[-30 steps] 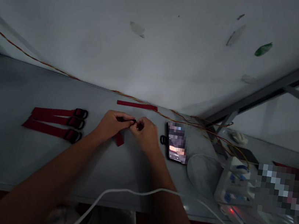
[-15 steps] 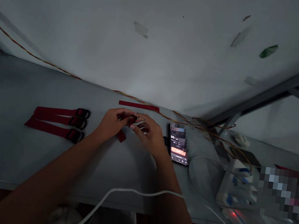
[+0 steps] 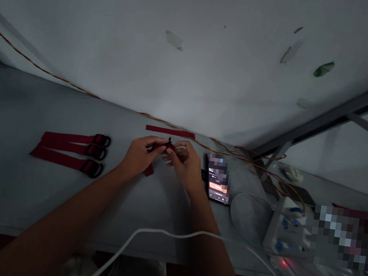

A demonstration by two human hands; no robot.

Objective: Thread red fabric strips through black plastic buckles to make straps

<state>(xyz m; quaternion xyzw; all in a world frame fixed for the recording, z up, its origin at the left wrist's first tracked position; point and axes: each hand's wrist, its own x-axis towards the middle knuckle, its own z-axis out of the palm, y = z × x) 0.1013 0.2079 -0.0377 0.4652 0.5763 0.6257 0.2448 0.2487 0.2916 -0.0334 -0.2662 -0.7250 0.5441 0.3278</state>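
Note:
Between my two hands is a red webbing strap with a small black buckle. My left hand pinches the strap close to the buckle, and the strap's tail hangs down below those fingers. From the other side, my right hand grips at the buckle with thumb and fingers; its exact hold is partly hidden. To the left lie three red straps side by side, each with black buckle hardware at its right end. Beyond my hands, a loose red strap lies near the wall.
A lit phone lies right of my hands. Farther right stands a white power strip with plugs and cables. A white cable crosses over my right forearm. Twisted wires run along the wall's foot.
My fingers have shifted around the buckle, and its black tip now shows above them. The right hand's fingers are drawn in closer. The view has tilted slightly.

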